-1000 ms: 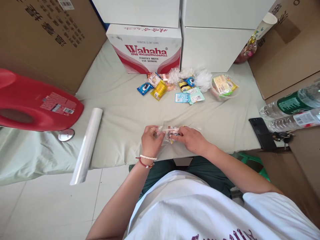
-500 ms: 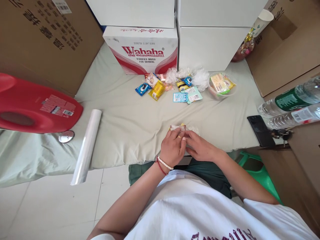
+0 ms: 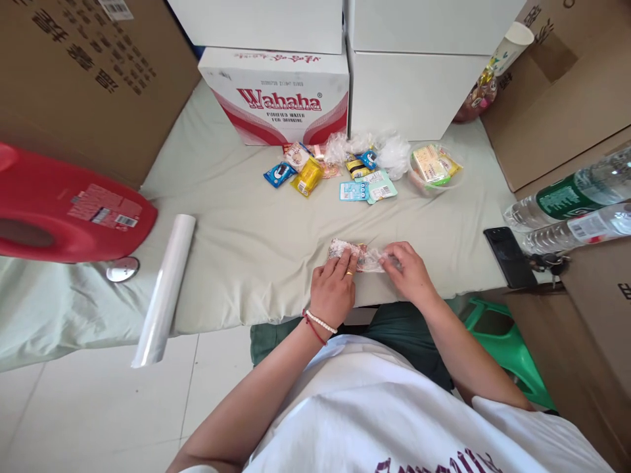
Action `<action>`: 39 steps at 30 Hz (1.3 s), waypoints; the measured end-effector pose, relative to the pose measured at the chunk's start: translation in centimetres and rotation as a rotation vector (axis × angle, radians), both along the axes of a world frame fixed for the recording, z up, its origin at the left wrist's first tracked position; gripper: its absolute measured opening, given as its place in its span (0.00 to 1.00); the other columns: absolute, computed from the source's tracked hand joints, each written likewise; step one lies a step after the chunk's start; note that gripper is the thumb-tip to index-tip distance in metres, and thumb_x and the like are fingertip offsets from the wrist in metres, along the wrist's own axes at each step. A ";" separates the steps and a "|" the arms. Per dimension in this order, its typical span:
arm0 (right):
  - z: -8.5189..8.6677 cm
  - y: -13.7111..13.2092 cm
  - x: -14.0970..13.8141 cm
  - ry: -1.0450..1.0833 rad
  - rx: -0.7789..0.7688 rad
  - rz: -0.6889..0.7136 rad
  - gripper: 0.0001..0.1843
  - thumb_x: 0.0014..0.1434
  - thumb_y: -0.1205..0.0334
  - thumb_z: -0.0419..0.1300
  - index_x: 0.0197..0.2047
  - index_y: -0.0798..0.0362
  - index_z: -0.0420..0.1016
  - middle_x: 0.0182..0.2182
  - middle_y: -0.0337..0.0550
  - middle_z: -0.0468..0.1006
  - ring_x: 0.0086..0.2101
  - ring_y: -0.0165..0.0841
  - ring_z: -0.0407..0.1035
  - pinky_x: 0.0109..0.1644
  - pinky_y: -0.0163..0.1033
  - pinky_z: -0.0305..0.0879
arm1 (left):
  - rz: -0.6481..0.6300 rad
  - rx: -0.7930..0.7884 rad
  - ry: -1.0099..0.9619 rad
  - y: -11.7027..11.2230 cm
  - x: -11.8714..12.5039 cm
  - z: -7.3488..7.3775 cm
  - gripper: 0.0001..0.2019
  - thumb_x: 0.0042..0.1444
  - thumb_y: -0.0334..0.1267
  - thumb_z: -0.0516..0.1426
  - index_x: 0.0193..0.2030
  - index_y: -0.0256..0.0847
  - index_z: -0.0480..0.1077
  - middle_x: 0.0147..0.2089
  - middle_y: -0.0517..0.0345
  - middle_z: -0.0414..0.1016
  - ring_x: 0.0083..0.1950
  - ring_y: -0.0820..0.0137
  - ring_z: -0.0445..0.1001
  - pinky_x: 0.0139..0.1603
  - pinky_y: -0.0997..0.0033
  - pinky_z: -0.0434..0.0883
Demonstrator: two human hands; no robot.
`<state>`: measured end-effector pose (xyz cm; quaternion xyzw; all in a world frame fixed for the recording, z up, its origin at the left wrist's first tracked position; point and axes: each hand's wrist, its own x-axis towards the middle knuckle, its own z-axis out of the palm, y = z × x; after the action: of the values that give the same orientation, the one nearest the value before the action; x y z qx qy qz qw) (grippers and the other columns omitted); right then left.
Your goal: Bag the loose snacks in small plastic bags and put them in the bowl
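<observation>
It looks like a home or a storeroom, though which is unclear: tiled floor (image 3: 123, 401), cloth (image 3: 246, 223) over a work surface, stacked cartons (image 3: 280, 98), jug (image 3: 73, 203), snacks (image 3: 309, 177), bottles (image 3: 572, 197), phone (image 3: 510, 257), plastic stool (image 3: 530, 371).

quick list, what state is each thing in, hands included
Packet: lying on cloth, partly covered
Left hand: fingers laid on packet
Right hand: fingers at packet's crumpled end
Film roll: lying, overhanging cloth's edge
Clear bowl: uncovered, holding snack packs
Clear plastic bags: crumpled
Phone: lying flat
Keys: bunched beside phone
</observation>
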<state>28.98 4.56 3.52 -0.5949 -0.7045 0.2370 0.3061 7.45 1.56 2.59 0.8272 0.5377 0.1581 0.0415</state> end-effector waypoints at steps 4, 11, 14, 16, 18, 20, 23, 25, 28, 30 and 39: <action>3.5 2.3 -2.7 0.040 -0.012 0.105 0.04 0.66 0.61 0.60 0.37 0.49 0.73 0.34 0.41 0.76 0.36 0.36 0.71 0.42 0.40 0.67 | 0.008 0.019 0.017 -0.1 0.2 0.1 0.29 0.65 0.28 0.51 0.73 0.42 0.65 0.74 0.44 0.68 0.64 0.52 0.74 0.54 0.51 0.68; 3.1 5.7 -10.4 -0.326 -0.124 0.278 0.09 0.70 0.68 0.54 0.44 0.53 0.75 0.42 0.49 0.74 0.36 0.37 0.68 0.40 0.40 0.65 | -0.040 0.010 -0.032 0.0 -0.3 -0.4 0.18 0.61 0.25 0.51 0.54 0.29 0.77 0.60 0.30 0.78 0.67 0.45 0.73 0.57 0.47 0.74; 2.7 4.6 -11.1 -0.345 -0.028 0.329 0.12 0.72 0.67 0.51 0.44 0.55 0.75 0.43 0.52 0.72 0.40 0.40 0.67 0.46 0.43 0.67 | -0.159 0.059 -0.192 -0.9 -2.8 -0.1 0.23 0.58 0.23 0.51 0.59 0.29 0.74 0.64 0.31 0.75 0.69 0.50 0.72 0.62 0.49 0.76; 2.4 3.4 -11.1 -0.380 0.045 0.329 0.13 0.74 0.59 0.53 0.47 0.57 0.76 0.44 0.55 0.72 0.45 0.45 0.66 0.52 0.48 0.68 | -0.228 0.086 -0.281 -1.9 -5.2 0.0 0.28 0.59 0.22 0.50 0.66 0.34 0.69 0.67 0.36 0.73 0.69 0.55 0.71 0.64 0.52 0.76; 2.1 2.3 -11.1 -0.437 0.106 0.322 0.19 0.72 0.49 0.59 0.54 0.58 0.75 0.49 0.58 0.72 0.50 0.49 0.64 0.57 0.54 0.66 | -0.229 0.120 -0.328 -2.8 -7.7 -0.1 0.30 0.60 0.22 0.50 0.68 0.41 0.67 0.63 0.44 0.78 0.66 0.57 0.74 0.64 0.52 0.76; 1.5 1.6 -11.2 -0.491 0.140 0.322 0.26 0.66 0.47 0.67 0.59 0.55 0.72 0.53 0.58 0.72 0.54 0.52 0.63 0.60 0.56 0.65 | -0.169 0.142 -0.340 -3.3 -10.0 -0.7 0.27 0.60 0.22 0.52 0.64 0.46 0.71 0.58 0.49 0.81 0.65 0.57 0.75 0.64 0.49 0.76; 0.7 1.4 -11.4 -0.527 0.119 0.287 0.22 0.66 0.58 0.67 0.61 0.50 0.72 0.55 0.56 0.73 0.54 0.50 0.64 0.58 0.54 0.66 | 0.005 0.205 -0.337 -3.3 -12.4 -2.1 0.21 0.60 0.25 0.55 0.56 0.46 0.75 0.54 0.50 0.83 0.63 0.54 0.76 0.62 0.47 0.76; 0.5 1.7 -10.9 -0.520 0.095 0.249 0.16 0.70 0.66 0.59 0.59 0.50 0.75 0.54 0.56 0.75 0.52 0.48 0.66 0.54 0.53 0.68 | 0.082 0.229 -0.329 -2.9 -13.0 -3.0 0.17 0.60 0.26 0.55 0.52 0.45 0.76 0.51 0.49 0.84 0.61 0.54 0.78 0.60 0.48 0.76; 1.1 2.7 -8.0 -0.394 0.112 0.212 0.20 0.70 0.72 0.51 0.58 0.50 0.77 0.57 0.56 0.76 0.53 0.46 0.69 0.57 0.52 0.70 | 0.140 0.242 -0.280 -2.7 -12.9 -4.1 0.14 0.60 0.27 0.56 0.49 0.44 0.76 0.50 0.50 0.84 0.58 0.55 0.80 0.59 0.50 0.75; 2.3 4.1 -4.2 -0.244 0.133 0.160 0.21 0.70 0.72 0.50 0.58 0.49 0.77 0.57 0.52 0.78 0.55 0.43 0.71 0.61 0.51 0.70 | 0.169 0.277 -0.232 -2.7 -12.5 -4.5 0.14 0.59 0.27 0.57 0.49 0.44 0.76 0.51 0.50 0.84 0.57 0.55 0.81 0.58 0.52 0.74; 11.8 19.8 16.7 -0.091 0.181 -0.503 0.20 0.66 0.69 0.49 0.49 0.59 0.82 0.47 0.56 0.84 0.45 0.41 0.78 0.55 0.50 0.73 | 0.172 0.451 -0.123 -2.8 -11.6 -4.6 0.18 0.55 0.25 0.59 0.51 0.44 0.74 0.50 0.50 0.85 0.52 0.56 0.83 0.51 0.59 0.74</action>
<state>45.72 24.36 15.34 -0.7316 -0.5657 0.0626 0.3752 -4.11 -1.21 -2.04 0.7554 0.5538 0.3271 -0.1253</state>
